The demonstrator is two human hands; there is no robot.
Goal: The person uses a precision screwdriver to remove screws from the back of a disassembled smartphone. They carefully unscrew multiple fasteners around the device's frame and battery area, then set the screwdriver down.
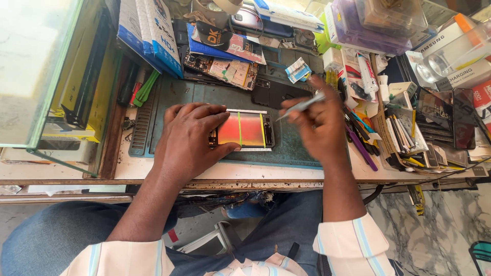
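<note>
**Phone held flat, thin tool coming in from the right**

The person is working on an opened phone (244, 130) lying flat on a dark green mat (286, 148) in the middle of the bench (358, 171). Its upper face is showing an orange-red sheen w/ two thin green strips crossing it.

The left hand (189, 135) is resting on the phone's left end, fingers spread and pressed down, thumb along the near edge, pinning it to the mat. The right hand (319, 120) is pinching a thin silvery tool (299, 106), prob. tweezers or a fine pick; its tip is pointing toward the phone's top right corner, just beside it, not clearly touching.

Around the mat: a dark phone back (273, 92) just behind, a bare circuit board (225, 69) further back, blue boxes (153, 30) at left, and pens, small tools and more phones crowding the right side.

To do this well, judging from the layout: the left hand should be keeping steady, even pressure so the phone isn't sliding, the tool should be coming in shallow at the edge rather than digging in, and the green strips look delicate, so the tip should be staying clear of them.
</note>
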